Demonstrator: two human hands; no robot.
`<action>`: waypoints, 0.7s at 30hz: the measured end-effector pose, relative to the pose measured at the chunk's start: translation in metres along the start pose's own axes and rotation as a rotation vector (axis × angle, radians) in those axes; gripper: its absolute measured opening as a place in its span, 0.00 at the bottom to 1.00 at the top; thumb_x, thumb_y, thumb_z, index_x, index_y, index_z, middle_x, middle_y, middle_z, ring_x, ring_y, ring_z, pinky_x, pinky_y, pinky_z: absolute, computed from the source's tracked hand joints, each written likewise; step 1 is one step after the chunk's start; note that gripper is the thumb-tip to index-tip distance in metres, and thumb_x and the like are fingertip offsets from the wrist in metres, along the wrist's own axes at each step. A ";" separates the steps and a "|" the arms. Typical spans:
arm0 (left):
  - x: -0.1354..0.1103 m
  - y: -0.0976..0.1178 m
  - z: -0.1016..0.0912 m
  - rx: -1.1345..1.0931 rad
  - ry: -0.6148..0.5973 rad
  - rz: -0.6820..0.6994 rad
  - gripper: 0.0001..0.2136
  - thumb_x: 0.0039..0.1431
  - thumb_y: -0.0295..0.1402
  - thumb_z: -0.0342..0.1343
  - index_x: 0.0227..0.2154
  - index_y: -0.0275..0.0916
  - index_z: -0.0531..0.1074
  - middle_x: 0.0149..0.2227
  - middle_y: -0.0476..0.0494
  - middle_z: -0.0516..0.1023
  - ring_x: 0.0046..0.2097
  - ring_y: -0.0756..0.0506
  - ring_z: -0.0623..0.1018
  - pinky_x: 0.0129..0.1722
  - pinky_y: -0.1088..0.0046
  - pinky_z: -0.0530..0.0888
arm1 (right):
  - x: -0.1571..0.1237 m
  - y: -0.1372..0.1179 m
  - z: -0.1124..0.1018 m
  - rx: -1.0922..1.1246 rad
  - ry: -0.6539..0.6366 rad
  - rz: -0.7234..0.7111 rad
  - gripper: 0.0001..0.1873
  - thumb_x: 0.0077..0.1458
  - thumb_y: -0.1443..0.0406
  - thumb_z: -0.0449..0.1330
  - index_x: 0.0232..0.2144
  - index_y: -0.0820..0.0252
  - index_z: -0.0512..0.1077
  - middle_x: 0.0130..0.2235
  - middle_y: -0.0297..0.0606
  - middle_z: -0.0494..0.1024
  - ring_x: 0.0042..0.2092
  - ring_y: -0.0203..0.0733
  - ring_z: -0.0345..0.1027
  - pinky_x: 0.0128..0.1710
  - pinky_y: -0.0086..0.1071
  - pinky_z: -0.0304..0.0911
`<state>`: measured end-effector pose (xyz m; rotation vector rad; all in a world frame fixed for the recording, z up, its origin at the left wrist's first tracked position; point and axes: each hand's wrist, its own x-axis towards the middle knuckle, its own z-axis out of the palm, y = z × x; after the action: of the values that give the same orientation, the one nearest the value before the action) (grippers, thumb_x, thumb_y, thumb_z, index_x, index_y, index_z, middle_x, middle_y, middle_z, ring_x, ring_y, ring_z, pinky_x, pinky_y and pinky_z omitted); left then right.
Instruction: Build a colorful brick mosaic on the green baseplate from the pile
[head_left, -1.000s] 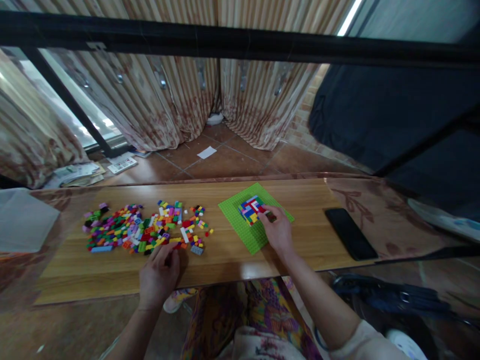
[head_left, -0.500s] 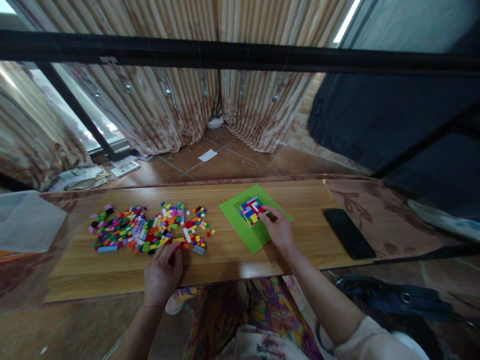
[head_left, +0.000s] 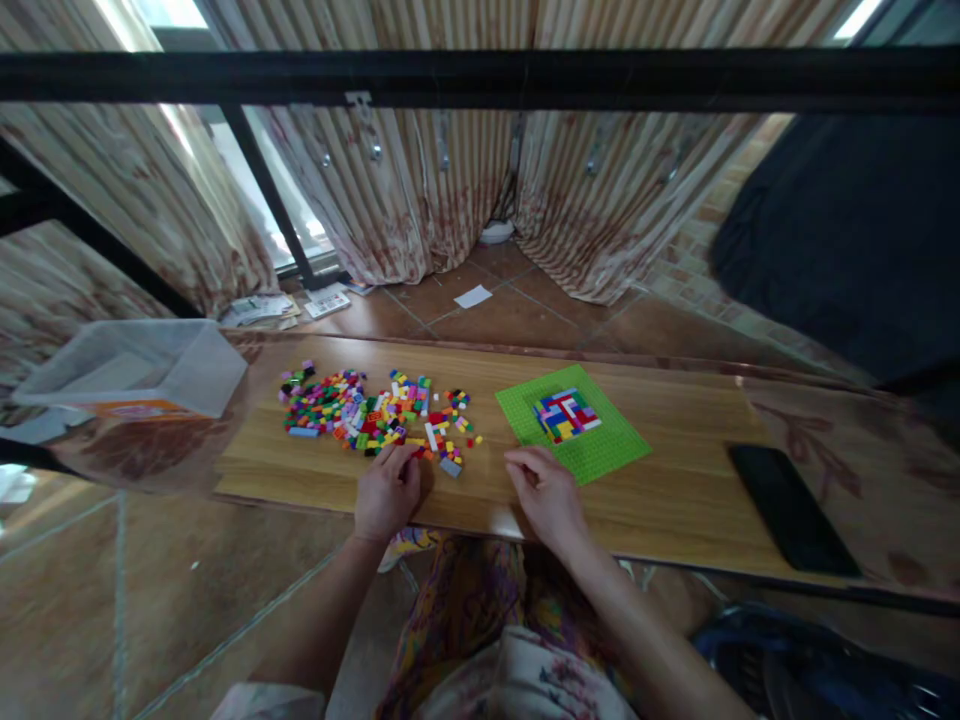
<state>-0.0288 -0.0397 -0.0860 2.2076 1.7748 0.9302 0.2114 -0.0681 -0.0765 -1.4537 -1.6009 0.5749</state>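
Note:
My left hand (head_left: 388,492) rests at the front edge of a pile of loose toy bricks (head_left: 352,410), its fingers curled closed; whatever they hold, if anything, is hidden. My right hand (head_left: 547,495) hovers over the board just off the near-left side of a green baseplate (head_left: 607,455), fingers bent together, with no brick showing at the tips. On the baseplate stands a low build of joined bricks (head_left: 568,414) in blue, red, white, yellow and other colours, apart from both hands. A few small bricks, including a grey one (head_left: 450,467), lie at the pile's right side.
The wooden board (head_left: 660,510) lies on a patterned cloth. A black phone (head_left: 791,508) rests at its right end. To the left stands a translucent plastic bin (head_left: 172,370). A dark metal bar (head_left: 465,78) crosses in front of the curtains (head_left: 420,200).
My right hand has left the brick build and moved left and toward me, off the baseplate. My left hand stays by the pile. The view has swung left, showing more of the bin.

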 end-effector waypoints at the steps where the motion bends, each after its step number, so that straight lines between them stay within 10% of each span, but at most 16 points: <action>1: 0.000 0.000 0.000 0.001 0.002 0.003 0.10 0.61 0.30 0.48 0.40 0.39 0.73 0.37 0.42 0.77 0.40 0.45 0.77 0.41 0.70 0.74 | 0.002 -0.002 0.006 -0.024 -0.030 -0.019 0.10 0.59 0.64 0.54 0.36 0.54 0.76 0.38 0.38 0.78 0.40 0.42 0.71 0.42 0.36 0.66; 21: 0.000 -0.005 0.000 -0.029 0.019 0.052 0.09 0.62 0.31 0.48 0.39 0.40 0.72 0.37 0.43 0.78 0.40 0.46 0.78 0.41 0.70 0.74 | 0.033 -0.009 0.041 -0.229 -0.087 -0.068 0.08 0.60 0.65 0.55 0.32 0.55 0.74 0.36 0.39 0.76 0.40 0.44 0.69 0.43 0.37 0.64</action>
<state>-0.0325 -0.0384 -0.0886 2.2444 1.7091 0.9839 0.1740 -0.0295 -0.0804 -1.5515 -1.8260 0.4315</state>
